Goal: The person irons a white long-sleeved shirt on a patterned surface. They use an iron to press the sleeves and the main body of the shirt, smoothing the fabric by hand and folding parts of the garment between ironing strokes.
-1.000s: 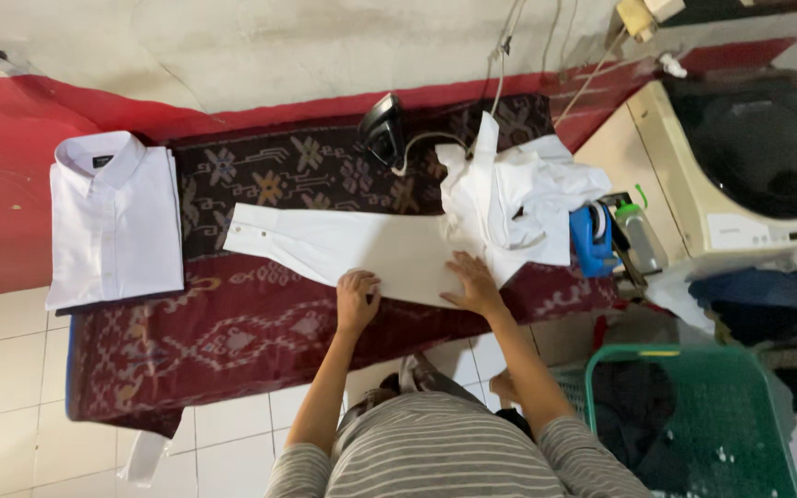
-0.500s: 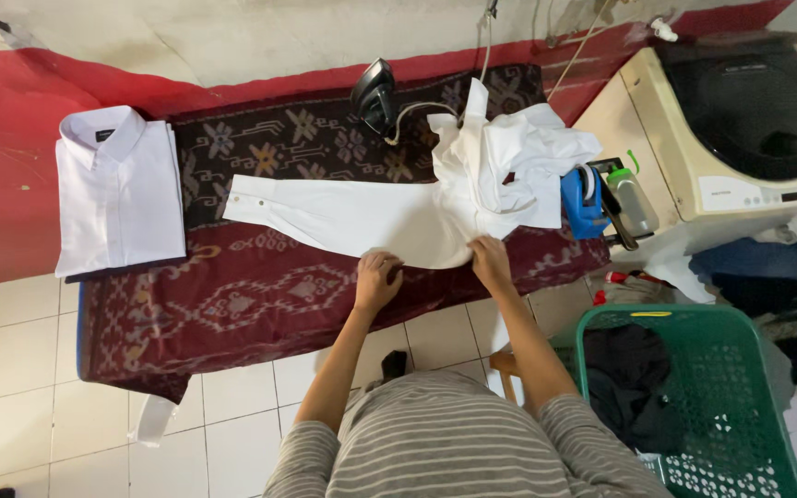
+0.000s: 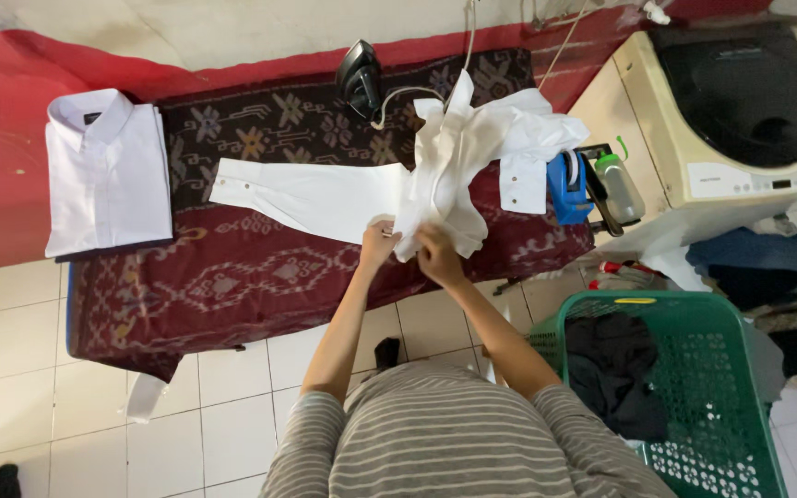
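Patterned ironing cloth [image 3: 260, 277]; hands [image 3: 408, 247] gripping white shirt [image 3: 389, 184].

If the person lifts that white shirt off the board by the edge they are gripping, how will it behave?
Probably floppy: the white shirt already lies bunched and creased, so it would drape from the left hand and right hand. Likely light, being thin cloth. The spread sleeve would probably trail over the patterned cloth.

A folded white shirt [image 3: 106, 171] lies at the left end of the patterned maroon surface [image 3: 232, 286], a black iron [image 3: 360, 74] stands at its far edge, and right of it are a green laundry basket [image 3: 694, 387] and what appears to be a top-loading washing machine [image 3: 740, 101].
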